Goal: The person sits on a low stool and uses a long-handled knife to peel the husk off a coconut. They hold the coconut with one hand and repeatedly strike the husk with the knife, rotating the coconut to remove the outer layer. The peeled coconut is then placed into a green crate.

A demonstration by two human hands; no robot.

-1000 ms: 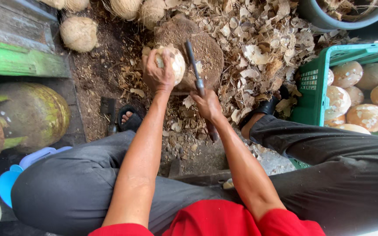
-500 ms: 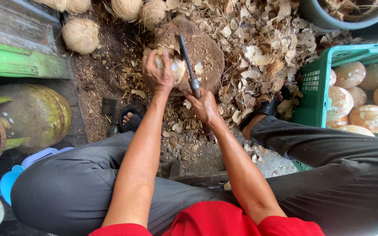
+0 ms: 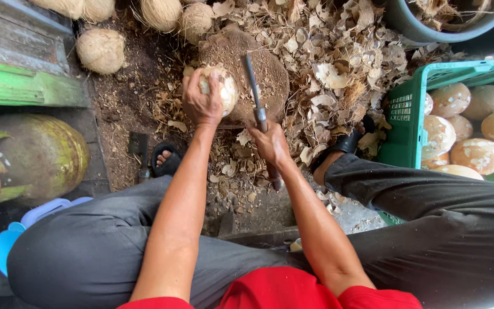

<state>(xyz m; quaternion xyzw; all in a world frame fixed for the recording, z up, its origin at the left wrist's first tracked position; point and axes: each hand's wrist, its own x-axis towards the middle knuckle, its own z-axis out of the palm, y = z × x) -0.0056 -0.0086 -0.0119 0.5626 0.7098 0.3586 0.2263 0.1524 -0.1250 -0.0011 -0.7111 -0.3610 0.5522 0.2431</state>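
My left hand (image 3: 200, 103) grips a pale, partly peeled coconut (image 3: 224, 90) and holds it on a round brown wooden block (image 3: 270, 71). My right hand (image 3: 269, 143) is closed around the handle of a long knife (image 3: 253, 91). Its blade points away from me and lies just right of the coconut, over the block. My fingers cover much of the coconut's left side.
A green plastic crate (image 3: 407, 114) of peeled coconuts (image 3: 478, 154) stands at right. Husk and shell chips (image 3: 338, 63) cover the ground beyond the block. Unpeeled coconuts (image 3: 101, 50) lie far left. A green gas cylinder (image 3: 35, 157) lies at left, a grey tub (image 3: 430, 28) top right.
The knife has swung from right of the coconut up over the block, and its blade now sits closer to the coconut. My left hand keeps its grip and has turned the coconut slightly.
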